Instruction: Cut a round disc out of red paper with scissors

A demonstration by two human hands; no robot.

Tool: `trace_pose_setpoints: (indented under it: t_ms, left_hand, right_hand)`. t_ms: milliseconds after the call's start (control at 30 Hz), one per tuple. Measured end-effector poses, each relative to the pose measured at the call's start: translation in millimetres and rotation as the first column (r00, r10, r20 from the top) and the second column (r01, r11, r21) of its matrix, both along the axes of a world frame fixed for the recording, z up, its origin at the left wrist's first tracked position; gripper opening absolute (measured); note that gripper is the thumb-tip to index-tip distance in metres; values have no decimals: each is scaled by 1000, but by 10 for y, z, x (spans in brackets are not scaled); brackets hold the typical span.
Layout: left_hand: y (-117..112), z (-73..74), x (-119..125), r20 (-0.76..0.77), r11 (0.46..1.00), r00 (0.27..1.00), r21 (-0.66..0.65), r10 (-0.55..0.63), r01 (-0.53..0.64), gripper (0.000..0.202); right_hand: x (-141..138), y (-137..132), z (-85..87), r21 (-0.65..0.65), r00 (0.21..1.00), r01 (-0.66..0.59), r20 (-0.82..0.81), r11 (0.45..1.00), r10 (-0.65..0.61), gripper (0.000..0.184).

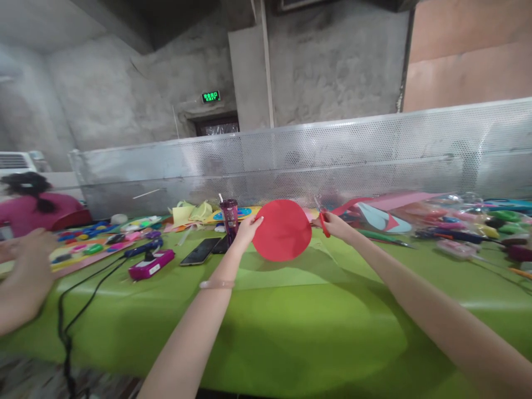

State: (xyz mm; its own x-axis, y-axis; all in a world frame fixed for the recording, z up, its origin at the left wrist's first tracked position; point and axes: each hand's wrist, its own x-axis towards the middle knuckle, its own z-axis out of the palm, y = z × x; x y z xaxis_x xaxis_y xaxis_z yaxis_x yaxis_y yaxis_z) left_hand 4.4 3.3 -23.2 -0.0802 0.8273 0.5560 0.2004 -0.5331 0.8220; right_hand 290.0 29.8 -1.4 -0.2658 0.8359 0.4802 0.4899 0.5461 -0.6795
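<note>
A red paper circle (282,230) is held up above the green-covered table (299,332). My left hand (248,230) pinches its left edge, thumb on the near face. Just off the circle's right side, my right hand (336,226) is closed around the red-handled scissors (324,223), whose blades point up and away and look blurred. Beneath the circle lies a pale green sheet (286,278) on the table. Red paper scraps (353,204) are behind my right hand.
At left are a purple power strip (152,265) with black cables, a phone (200,251) and a dark tumbler (230,219) with a straw. Another person's arm (25,277) reaches in at far left. Colourful craft supplies (465,221) crowd the right. A perforated metal panel (291,158) stands behind.
</note>
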Motion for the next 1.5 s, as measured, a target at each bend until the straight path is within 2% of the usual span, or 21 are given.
trace_pose_setpoints:
  t_ms: [67,133,300,433,667,767,867,933,1033,1133,1267,1500]
  left_hand:
    - [-19,17,1,-31,993,993,46,110,-108,28]
    - [-34,32,5,-42,984,985,76,167,-163,28]
    - [-25,49,5,-86,976,976,104,202,-193,30]
    - [15,41,-14,-97,971,973,132,211,-198,32]
    - [97,-2,-79,-75,950,958,174,276,-260,36]
    - [116,-12,-98,-66,944,953,177,295,-280,36]
    - [117,-12,-101,-59,943,951,163,303,-290,35]
    - [109,-8,-96,-58,948,954,146,295,-284,35]
    - [84,5,-79,-57,961,964,114,261,-254,34]
    - [42,25,-47,-43,977,979,84,198,-194,32]
    - [-30,52,3,-22,994,995,31,102,-102,33]
    - [-69,56,15,-11,999,999,-7,53,-53,33]
  right_hand:
    - [19,-20,14,1,998,-12,60,1000,12,23]
    - [30,-41,24,24,993,13,118,1000,-16,25]
    - [9,-103,37,120,964,81,241,989,-108,30]
    - [-16,-142,42,148,939,53,328,988,-99,31]
    - [-5,-160,36,175,923,20,375,984,-85,34]
    - [-33,-194,25,258,858,101,466,961,-216,30]
    - [-69,-229,21,357,757,223,523,907,-391,26]
    - [-75,-225,24,370,745,284,496,885,-446,26]
    - [-51,-173,29,289,835,277,400,917,-378,29]
    - [-21,-129,33,193,921,158,323,968,-215,30]
    - [-31,-167,47,126,933,87,337,988,-125,28]
    - [-48,-235,43,19,954,43,295,999,-47,29]
